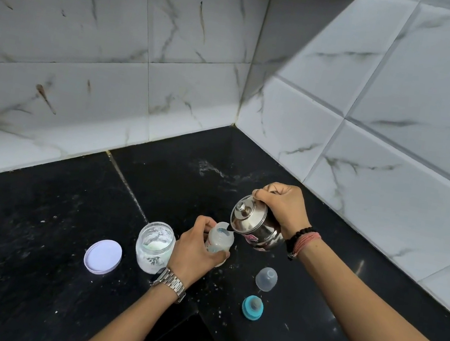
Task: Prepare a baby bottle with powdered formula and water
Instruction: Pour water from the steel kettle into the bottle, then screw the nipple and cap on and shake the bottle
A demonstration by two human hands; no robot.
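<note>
Close to me on the black counter (32,228) sit a blue ring (252,308), a clear cap (266,279), a white lid (103,256) and the open powder jar (154,247). My left hand (193,249) wraps around the baby bottle (219,243). My right hand (281,207) grips the shiny steel pot (253,225), tipped over the bottle's mouth.

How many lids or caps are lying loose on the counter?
3: white lid left of the jar; clear cap and teal ring below the pot. None seem hidden.
</note>
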